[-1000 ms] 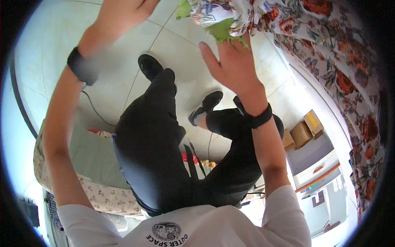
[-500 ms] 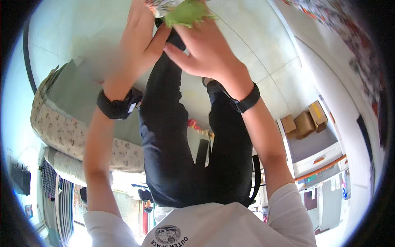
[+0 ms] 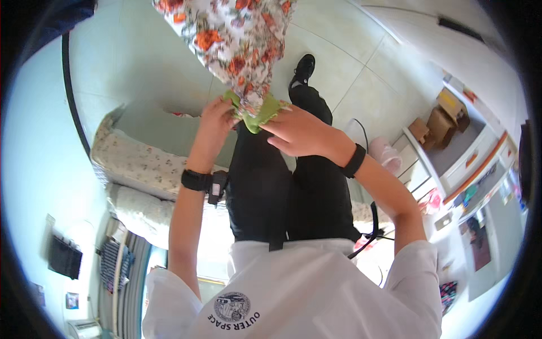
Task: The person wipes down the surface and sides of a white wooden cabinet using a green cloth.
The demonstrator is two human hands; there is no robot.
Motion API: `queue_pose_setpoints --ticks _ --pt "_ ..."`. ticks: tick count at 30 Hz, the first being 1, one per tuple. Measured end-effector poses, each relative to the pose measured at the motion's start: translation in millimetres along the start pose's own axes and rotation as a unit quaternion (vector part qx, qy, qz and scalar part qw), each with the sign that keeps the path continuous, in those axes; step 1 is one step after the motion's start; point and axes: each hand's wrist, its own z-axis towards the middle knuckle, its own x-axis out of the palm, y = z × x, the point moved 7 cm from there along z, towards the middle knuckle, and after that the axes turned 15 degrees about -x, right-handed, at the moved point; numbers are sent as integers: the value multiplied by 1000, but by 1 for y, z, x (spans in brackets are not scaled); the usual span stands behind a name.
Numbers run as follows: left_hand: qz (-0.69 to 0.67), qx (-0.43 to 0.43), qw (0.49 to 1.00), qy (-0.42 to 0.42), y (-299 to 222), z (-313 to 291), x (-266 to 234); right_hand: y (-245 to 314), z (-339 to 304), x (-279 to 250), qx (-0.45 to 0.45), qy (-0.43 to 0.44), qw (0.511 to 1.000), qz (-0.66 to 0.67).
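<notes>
At eight o'clock a black bag (image 3: 65, 257) hangs against the wall, and next to it a striped garment (image 3: 114, 265). Toward nine o'clock lies a bed (image 3: 135, 163) with a pale patterned cover. The left hand (image 3: 214, 127), wearing a black wristband, is at ten o'clock, its grip closed on the left edge of a ragged green piece (image 3: 261, 114). A flowered cloth (image 3: 231, 45), white with orange-red blooms, reaches down from between eleven and twelve o'clock, narrowing to meet that green piece just above the picture's centre. The right hand (image 3: 302, 133), at one o'clock, has its fingers pinching the green piece's right side. Beyond it, also toward one o'clock, a black shoe (image 3: 305, 66) stands on the tiled floor. Something pink and rounded (image 3: 385, 155) sits at three o'clock, and cardboard boxes (image 3: 443, 124) between two and three.
</notes>
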Motion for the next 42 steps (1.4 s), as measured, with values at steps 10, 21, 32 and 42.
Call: queue_pose_setpoints --ticks 10,21,32,42 --pt "10 -118 993 12 27 -93 9 132 -72 0 78 -138 987 -39" --pt "123 -81 985 -92 -7 -155 98 128 -221 -53 214 -191 956 -63" --pt "166 278 938 124 -198 -223 409 216 -397 -236 269 -507 764 -294" --pt "31 480 811 333 -301 -302 611 298 -516 -350 189 -718 476 -472"
